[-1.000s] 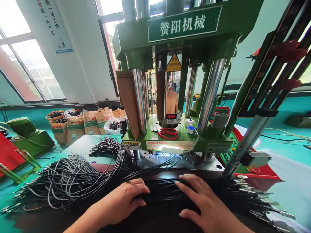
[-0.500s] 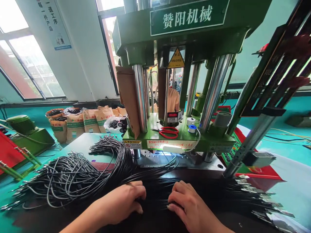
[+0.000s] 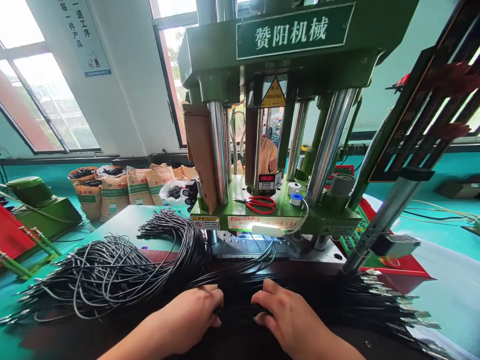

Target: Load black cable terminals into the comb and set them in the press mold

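Observation:
Black cables (image 3: pixel 240 300) with metal connector ends run in a thick bundle across the dark tabletop in front of a green press (image 3: pixel 258 220). My left hand (image 3: pixel 198 316) is closed on the cables near the middle, its thumb and fingers pinched together. A short gap to the right, my right hand (image 3: pixel 283 316) also has curled fingers closed on the cables. The dark strands between and under the hands blend together, so single cables are hard to tell apart. Connector ends (image 3: pixel 405 315) fan out at the right.
More coiled cables (image 3: pixel 112 275) lie left of my hands. Red-handled scissors (image 3: pixel 260 204) and a blue-white spool (image 3: pixel 296 199) rest on the press. A metal post (image 3: pixel 390 220) stands at right. Paper sacks (image 3: pixel 116 195) line the wall behind.
My right hand has shifted slightly left, closer to my left hand, and its fingers have drawn in. The left hand has barely moved. The view has tilted a little.

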`<state>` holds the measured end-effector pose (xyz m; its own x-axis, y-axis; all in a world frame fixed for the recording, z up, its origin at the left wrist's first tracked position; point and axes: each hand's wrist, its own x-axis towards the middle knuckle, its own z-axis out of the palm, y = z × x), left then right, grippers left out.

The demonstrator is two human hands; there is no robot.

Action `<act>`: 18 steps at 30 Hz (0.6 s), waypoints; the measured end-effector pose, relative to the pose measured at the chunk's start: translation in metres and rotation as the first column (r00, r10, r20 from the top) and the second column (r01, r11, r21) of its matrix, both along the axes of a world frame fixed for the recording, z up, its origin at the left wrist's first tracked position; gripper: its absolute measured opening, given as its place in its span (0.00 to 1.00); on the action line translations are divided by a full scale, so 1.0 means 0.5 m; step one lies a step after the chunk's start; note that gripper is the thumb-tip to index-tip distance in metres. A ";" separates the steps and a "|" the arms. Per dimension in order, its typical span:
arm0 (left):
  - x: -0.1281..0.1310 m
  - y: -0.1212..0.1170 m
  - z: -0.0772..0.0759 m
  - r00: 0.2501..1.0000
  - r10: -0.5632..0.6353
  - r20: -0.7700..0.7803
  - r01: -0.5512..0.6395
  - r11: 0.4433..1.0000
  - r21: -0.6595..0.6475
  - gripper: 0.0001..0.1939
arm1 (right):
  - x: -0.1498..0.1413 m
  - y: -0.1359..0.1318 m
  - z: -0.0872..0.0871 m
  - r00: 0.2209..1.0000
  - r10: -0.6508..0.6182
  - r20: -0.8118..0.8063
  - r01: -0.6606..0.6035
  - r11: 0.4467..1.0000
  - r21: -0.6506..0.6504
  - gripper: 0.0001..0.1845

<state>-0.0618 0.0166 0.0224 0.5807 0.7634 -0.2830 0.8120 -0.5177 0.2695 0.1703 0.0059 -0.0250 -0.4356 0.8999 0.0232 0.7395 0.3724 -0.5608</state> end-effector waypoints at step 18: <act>-0.011 0.012 0.013 0.995 -0.022 0.101 0.029 0.997 -0.072 0.06 | -0.003 0.009 0.007 0.994 -0.017 -0.108 0.013 0.999 -0.036 0.14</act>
<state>-0.0671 0.0227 0.0291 0.6280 0.7271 -0.2774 0.7658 -0.5140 0.3864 0.1687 0.0102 -0.0216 -0.4187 0.9073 0.0381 0.6790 0.3407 -0.6503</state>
